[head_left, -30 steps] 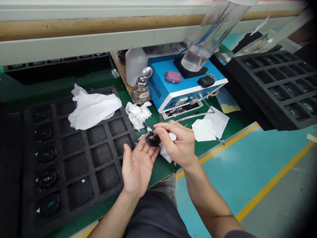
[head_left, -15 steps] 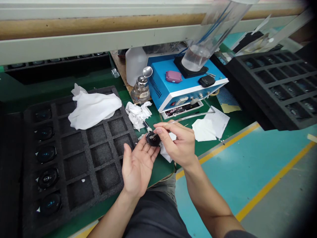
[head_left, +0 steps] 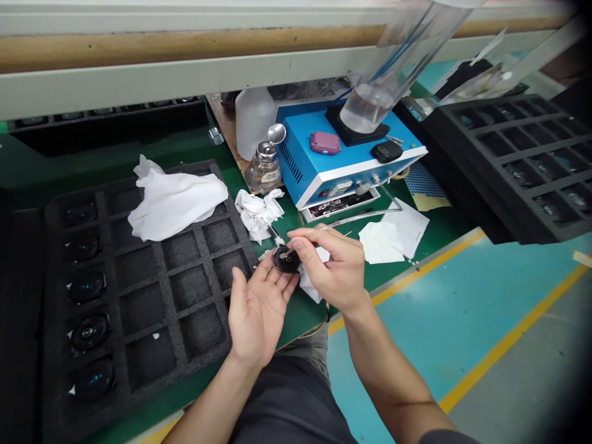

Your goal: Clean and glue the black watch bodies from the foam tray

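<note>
My left hand (head_left: pixel 261 314) is turned palm up, thumb held out, and its fingertips support a round black watch-like part (head_left: pixel 287 260). A short dark and pale piece (head_left: pixel 276 234) shows just above the part; whether they are joined I cannot tell. Over it, my right hand (head_left: pixel 330 265) pinches a thin bent-tipped pen (head_left: pixel 287 252) fitted to a clear tube (head_left: pixel 365 216). The pen's tip is at the part's face. White tissue (head_left: pixel 311 287) lies partly hidden behind my hands.
To the left, a black foam tray (head_left: pixel 180 314) carries similar round parts in one column and a white cloth (head_left: pixel 178 203). Behind my hands are crumpled tissue (head_left: pixel 259 213), a glass pump bottle (head_left: pixel 263 169) and a blue box (head_left: pixel 305 163). Another foam tray (head_left: pixel 490 179) stands at right.
</note>
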Demonstrator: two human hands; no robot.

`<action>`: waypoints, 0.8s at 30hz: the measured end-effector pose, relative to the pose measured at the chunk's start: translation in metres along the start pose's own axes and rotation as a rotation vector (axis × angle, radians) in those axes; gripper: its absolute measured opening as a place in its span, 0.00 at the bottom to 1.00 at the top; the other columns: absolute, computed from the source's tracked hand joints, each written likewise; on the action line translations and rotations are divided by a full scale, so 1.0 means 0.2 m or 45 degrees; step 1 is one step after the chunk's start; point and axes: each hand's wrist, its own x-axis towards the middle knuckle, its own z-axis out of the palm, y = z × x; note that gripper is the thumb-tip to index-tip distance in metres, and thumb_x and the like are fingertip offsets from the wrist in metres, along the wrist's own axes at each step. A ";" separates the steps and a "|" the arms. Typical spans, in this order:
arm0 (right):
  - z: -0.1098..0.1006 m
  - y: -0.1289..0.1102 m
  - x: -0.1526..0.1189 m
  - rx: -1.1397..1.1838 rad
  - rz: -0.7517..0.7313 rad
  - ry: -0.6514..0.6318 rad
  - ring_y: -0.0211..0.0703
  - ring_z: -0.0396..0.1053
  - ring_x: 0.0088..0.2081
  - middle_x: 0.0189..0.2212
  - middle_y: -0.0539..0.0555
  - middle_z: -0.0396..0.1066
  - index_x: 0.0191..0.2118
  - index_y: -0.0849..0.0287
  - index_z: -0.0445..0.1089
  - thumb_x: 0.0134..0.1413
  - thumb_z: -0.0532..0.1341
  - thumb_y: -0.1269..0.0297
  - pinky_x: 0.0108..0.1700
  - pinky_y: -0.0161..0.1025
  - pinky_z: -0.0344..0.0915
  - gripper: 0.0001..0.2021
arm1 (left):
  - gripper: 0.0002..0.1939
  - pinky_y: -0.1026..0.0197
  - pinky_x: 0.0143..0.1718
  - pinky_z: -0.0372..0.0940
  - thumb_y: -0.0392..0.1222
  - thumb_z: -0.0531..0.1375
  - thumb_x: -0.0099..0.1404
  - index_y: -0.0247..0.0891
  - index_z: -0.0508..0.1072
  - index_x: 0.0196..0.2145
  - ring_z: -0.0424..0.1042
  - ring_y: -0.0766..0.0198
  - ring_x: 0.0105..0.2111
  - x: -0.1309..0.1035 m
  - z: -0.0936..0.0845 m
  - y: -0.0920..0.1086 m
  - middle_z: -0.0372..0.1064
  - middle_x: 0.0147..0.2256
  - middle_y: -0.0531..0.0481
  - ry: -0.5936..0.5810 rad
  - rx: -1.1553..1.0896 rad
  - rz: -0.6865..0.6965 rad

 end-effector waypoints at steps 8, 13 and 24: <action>0.00 0.00 -0.01 0.000 0.006 0.004 0.41 0.76 0.33 0.35 0.51 0.82 0.39 0.55 0.78 0.64 0.62 0.68 0.38 0.41 0.73 0.07 | 0.36 0.43 0.69 0.54 0.65 0.45 0.74 0.33 0.75 0.56 0.64 0.45 0.66 0.00 0.00 0.00 0.70 0.60 0.34 0.010 -0.005 -0.005; 0.00 0.00 0.00 -0.011 0.025 0.003 0.41 0.76 0.32 0.34 0.51 0.81 0.39 0.55 0.79 0.65 0.61 0.67 0.37 0.42 0.73 0.07 | 0.36 0.42 0.69 0.53 0.65 0.44 0.74 0.33 0.75 0.56 0.64 0.45 0.66 0.00 0.00 0.00 0.70 0.60 0.34 0.007 -0.002 -0.002; 0.00 0.00 0.00 -0.003 0.003 0.009 0.40 0.75 0.33 0.34 0.51 0.81 0.39 0.55 0.78 0.64 0.62 0.68 0.37 0.41 0.73 0.06 | 0.36 0.43 0.69 0.53 0.65 0.44 0.74 0.32 0.75 0.55 0.65 0.45 0.65 0.00 0.00 0.00 0.70 0.60 0.34 0.001 0.007 0.002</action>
